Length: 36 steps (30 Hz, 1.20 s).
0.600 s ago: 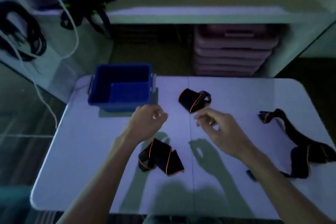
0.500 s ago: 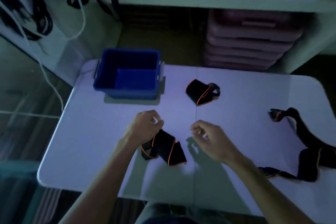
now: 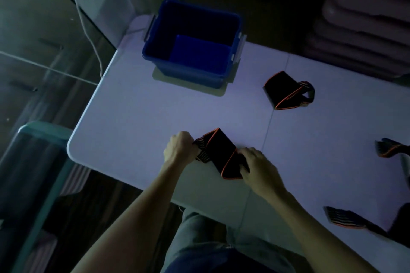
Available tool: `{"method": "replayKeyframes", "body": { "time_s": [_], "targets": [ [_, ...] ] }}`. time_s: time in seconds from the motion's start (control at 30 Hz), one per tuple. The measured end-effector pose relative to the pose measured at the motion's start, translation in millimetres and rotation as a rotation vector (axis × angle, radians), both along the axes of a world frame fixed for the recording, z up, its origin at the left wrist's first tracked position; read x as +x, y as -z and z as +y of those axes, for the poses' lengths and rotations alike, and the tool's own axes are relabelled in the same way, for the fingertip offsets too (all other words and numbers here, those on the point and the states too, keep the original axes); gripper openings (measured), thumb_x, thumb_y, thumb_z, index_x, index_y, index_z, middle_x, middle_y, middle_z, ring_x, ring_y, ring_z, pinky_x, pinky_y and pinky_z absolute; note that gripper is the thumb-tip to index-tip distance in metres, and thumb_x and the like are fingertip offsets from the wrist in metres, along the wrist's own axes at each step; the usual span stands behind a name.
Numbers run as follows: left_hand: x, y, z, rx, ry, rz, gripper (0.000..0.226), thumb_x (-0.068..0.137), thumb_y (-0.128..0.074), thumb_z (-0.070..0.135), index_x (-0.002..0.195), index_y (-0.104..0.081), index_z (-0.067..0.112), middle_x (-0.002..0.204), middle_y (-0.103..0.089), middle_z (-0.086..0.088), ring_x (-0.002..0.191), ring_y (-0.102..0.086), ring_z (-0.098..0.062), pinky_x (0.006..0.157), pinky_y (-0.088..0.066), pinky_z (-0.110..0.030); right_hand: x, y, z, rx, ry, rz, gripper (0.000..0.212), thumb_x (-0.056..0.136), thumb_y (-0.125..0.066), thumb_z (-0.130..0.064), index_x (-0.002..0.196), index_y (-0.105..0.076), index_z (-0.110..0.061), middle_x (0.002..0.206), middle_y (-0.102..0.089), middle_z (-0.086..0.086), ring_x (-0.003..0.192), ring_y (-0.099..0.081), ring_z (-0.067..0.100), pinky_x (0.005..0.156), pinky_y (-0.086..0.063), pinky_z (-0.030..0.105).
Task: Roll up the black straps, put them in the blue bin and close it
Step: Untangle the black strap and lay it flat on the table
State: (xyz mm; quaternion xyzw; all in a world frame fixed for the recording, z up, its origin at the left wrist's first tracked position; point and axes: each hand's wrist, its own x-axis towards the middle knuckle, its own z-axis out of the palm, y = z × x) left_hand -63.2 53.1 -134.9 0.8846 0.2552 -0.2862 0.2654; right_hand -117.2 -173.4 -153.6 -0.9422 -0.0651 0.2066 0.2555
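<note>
My left hand (image 3: 180, 148) grips the ribbed end of the black strap (image 3: 220, 153) at the near worktop (image 3: 133, 117) edge; my right hand (image 3: 258, 167) pinches its other end. Its long axis runs between both grips; the blue bin (image 3: 155, 51) sits beyond, empty

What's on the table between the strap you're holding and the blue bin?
Nothing: in the head view, bare white table runs from the held strap to the blue bin. The other folded strap lies off to the right.
</note>
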Motion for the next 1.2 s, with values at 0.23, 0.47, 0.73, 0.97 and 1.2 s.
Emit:
{"method": "replayKeyframes", "body": {
  "time_s": [0.23,0.47,0.73,0.97,1.2],
  "targets": [
    [36,-6,12,-0.049,-0.167,-0.249,0.007,0.084,-0.062,0.033,0.089,-0.066,0.029,0.098,-0.072,-0.009,0.094,-0.067,-0.033,0.081,-0.058,-0.043,23,-27,-36,0.749,0.973,0.538,0.03,0.096,-0.051,-0.03,0.086,-0.064,-0.005,0.073,-0.065,0.013,0.058,-0.058,0.027,0.058,-0.05,0.034],
    [60,-7,1,-0.077,-0.13,-0.254,0.013,0.09,-0.061,0.039,0.097,-0.066,0.028,0.095,-0.066,-0.003,0.087,-0.066,-0.031,0.078,-0.059,-0.042,-4,-33,-71,1.234,1.265,0.966,0.046,0.082,-0.048,-0.043,0.088,-0.057,0.001,0.072,-0.054,0.019,0.057,-0.045,0.027,0.054,-0.046,0.033],
    [49,15,-6,-0.244,-0.267,-0.174,0.052,0.07,-0.064,0.06,0.104,-0.052,0.023,0.104,-0.068,-0.011,0.086,-0.072,-0.037,0.079,-0.061,-0.049,-28,-9,-54,1.108,1.344,0.587,0.05,0.082,-0.032,0.018,0.117,-0.061,-0.002,0.105,-0.06,0.023,0.078,-0.059,0.031,0.078,-0.054,0.038],
    [15,20,-30,-0.333,-0.399,0.077,0.065,0.075,-0.077,0.051,0.111,-0.055,0.002,0.096,-0.063,-0.012,0.065,-0.073,-0.033,0.051,-0.061,-0.038,-40,13,-48,-0.013,0.258,0.097,0.073,0.075,-0.079,-0.025,0.136,-0.04,-0.031,0.13,-0.035,0.004,0.114,-0.041,0.018,0.078,-0.051,0.029],
    [25,39,-40,-0.222,-0.407,0.026,0.057,0.066,-0.067,0.063,0.085,-0.069,0.01,0.079,-0.075,-0.012,0.06,-0.074,-0.031,0.068,-0.064,-0.047,-26,9,-11,-0.203,-0.051,-0.277,0.071,0.065,-0.083,-0.046,0.118,-0.048,-0.014,0.115,-0.05,0.012,0.103,-0.053,0.029,0.078,-0.055,0.037]
  ]
}}
